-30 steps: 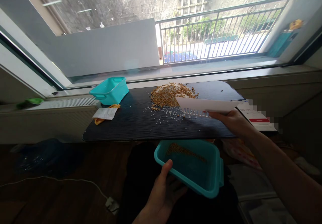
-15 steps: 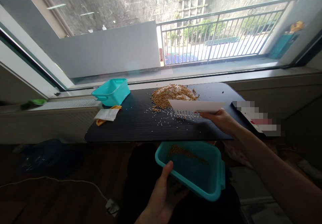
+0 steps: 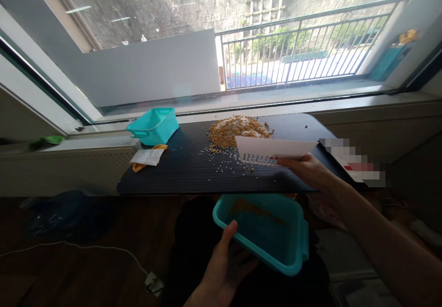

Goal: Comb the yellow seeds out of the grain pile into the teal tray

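My right hand (image 3: 307,171) is closed on a white slotted card (image 3: 276,148), a stiff sheet with a row of comb-like slots along its lower edge. The card is tilted over the near right side of a pile of yellow kernels and white grains (image 3: 228,132) on the black table (image 3: 172,178). White grains lie scattered in front of the pile. Below the table edge, my left hand (image 3: 223,263) grips the near left rim of a teal basin (image 3: 297,265), thumb over the rim and fingers underneath. A streak of yellow kernels (image 3: 255,208) lies in the basin.
Another teal basin (image 3: 159,130) stands at the table's back left, beside a folded white and orange cloth (image 3: 148,156). A blurred-out flat item (image 3: 355,162) lies at the right end. Behind the table is a window; a white cable (image 3: 103,247) crosses the floor.
My right hand has moved a little to the right with the slotted card, uncovering a few kernels on the table. My left hand and the basin have stayed in place.
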{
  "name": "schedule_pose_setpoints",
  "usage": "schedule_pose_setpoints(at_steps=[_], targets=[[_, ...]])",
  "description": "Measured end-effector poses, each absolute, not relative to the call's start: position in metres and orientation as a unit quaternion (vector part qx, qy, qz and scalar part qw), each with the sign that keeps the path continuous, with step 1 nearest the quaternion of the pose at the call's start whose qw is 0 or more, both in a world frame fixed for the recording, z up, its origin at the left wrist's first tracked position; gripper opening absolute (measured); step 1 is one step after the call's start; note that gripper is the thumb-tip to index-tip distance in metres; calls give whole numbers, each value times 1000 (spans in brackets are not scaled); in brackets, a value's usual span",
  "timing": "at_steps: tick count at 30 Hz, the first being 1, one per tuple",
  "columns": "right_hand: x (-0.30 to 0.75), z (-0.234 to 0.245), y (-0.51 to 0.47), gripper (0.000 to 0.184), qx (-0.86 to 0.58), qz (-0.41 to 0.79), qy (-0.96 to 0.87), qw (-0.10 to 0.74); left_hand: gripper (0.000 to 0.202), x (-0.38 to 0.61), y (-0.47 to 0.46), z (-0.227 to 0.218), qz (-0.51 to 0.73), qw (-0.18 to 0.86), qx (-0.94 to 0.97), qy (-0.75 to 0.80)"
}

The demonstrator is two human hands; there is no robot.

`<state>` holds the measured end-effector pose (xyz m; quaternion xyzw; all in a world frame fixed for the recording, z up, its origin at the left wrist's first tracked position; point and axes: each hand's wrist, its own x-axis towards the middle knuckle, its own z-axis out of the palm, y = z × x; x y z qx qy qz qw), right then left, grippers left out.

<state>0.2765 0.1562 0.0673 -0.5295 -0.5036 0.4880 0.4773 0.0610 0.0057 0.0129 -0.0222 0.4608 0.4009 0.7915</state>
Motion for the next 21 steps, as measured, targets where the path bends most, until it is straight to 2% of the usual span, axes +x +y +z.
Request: schedule_pose_setpoints(at_steps=[12,21], targets=[[280,61,136,34,-520,520,-497,461,58,60,6,12,392,789,-17,473],[274,67,143,37,-529,481,-522,465,59,57,6,8,395,793,-15,464]])
